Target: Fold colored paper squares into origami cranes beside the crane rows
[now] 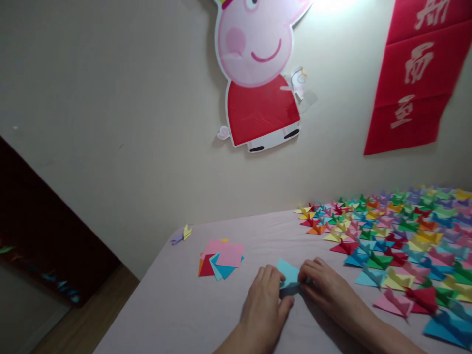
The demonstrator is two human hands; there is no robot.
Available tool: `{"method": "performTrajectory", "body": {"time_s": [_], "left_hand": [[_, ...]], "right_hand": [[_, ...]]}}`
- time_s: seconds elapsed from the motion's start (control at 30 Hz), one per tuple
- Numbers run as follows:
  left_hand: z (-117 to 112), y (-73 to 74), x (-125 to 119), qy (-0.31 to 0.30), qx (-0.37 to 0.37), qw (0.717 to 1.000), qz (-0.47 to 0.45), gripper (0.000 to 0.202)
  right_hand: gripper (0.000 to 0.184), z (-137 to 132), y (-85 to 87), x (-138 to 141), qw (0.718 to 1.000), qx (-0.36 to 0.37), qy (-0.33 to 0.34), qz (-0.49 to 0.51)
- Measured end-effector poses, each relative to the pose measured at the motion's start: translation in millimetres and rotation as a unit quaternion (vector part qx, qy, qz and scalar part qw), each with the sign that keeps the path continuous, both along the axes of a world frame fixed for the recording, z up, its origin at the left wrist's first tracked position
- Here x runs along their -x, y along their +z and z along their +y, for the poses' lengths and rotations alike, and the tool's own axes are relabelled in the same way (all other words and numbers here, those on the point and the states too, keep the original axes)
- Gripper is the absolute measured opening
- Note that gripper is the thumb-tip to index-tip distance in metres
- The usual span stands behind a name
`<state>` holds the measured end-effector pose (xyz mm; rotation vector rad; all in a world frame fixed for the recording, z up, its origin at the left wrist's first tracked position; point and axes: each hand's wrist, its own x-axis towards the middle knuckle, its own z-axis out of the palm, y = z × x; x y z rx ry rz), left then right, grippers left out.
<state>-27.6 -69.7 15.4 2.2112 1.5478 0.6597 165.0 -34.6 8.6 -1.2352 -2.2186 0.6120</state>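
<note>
A light blue sheet of origami paper (288, 273) lies between my hands on the pink cloth-covered table (165, 305), its near edge lifted or folded over. My left hand (264, 300) grips the left side of the sheet, fingers curled, with the thumb at its near edge. At the right corner, my right hand (322, 282) pinches the paper with fingers pressed together. To the left of my hands rests a fanned pile of coloured square papers (229, 255), pink on top with red, orange and blue beneath.
Many folded paper cranes (398, 246) stand in rows across the right side. Two small folded paper pieces, one yellow (187, 231) and one purple (177, 239), lie at the far left corner. Behind the table rises a wall with a cartoon pig cutout (263, 108) and a red banner (416, 73).
</note>
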Motion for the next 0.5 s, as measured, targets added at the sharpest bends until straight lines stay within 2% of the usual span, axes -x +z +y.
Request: {"method": "performTrajectory", "body": {"time_s": [0.13,0.3,0.4,0.5], "left_hand": [[-11.0,-12.1,17.0,-0.011,0.011,1.0,0.025,0.04],[-14.5,-24.7,21.2,-0.014,0.023,0.999,0.041,0.064],[-10.6,-21.9,18.1,-0.021,0.064,0.997,0.047,0.067],[-3.6,-13.1,14.8,-0.037,0.14,0.988,0.061,0.069]], "right_hand": [[0.02,7.0,0.7,-0.2,1.0,0.02,0.013,-0.009],[0.022,16.4,-3.3,6.2,0.998,0.045,-0.03,-0.036],[0.021,23.3,-3.1,12.2,0.995,0.053,-0.039,-0.074],[0.02,31.0,-3.4,18.8,0.992,0.052,-0.04,-0.108]]}}
